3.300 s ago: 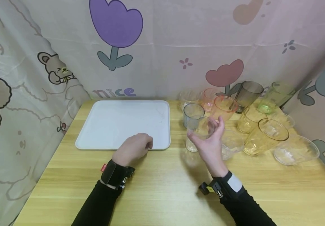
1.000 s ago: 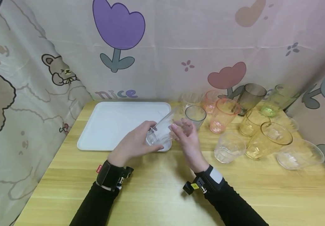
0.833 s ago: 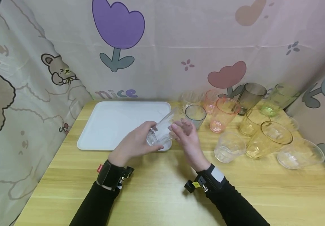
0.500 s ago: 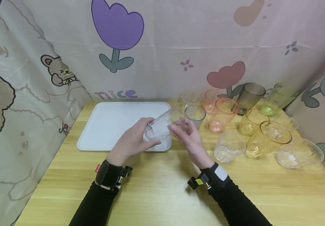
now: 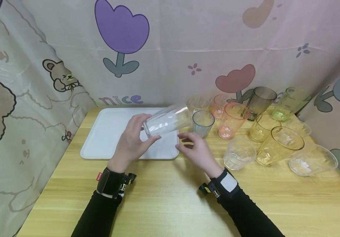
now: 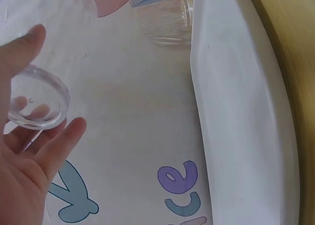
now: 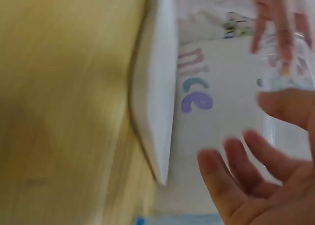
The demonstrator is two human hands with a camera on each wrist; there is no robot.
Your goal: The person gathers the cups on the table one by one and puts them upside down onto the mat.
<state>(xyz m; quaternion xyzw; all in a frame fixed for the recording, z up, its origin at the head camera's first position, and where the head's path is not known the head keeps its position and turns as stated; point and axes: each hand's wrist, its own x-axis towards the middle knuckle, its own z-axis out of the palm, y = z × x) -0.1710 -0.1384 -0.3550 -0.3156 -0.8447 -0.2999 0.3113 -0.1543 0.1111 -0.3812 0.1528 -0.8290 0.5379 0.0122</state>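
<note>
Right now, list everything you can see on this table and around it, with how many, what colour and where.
Clear plastic tumbler: one, colourless, tilted on its side above the tray, held by the left hand.
White rectangular plastic tray: one, white, left half of the table.
Wooden table: one, light yellow-brown.
Standing cups at right: small grey cup, orange cup, pink cup, smoky dark cup, green cup, two yellow cups, several clear cups and bowls.
Cartoon-print curtain: behind and beside the table.
Left hand: grips the tumbler's base.
Right hand: open, just below the tumbler, holding nothing.

Left hand (image 5: 131, 141) gripping, right hand (image 5: 198, 151) loose.
</note>
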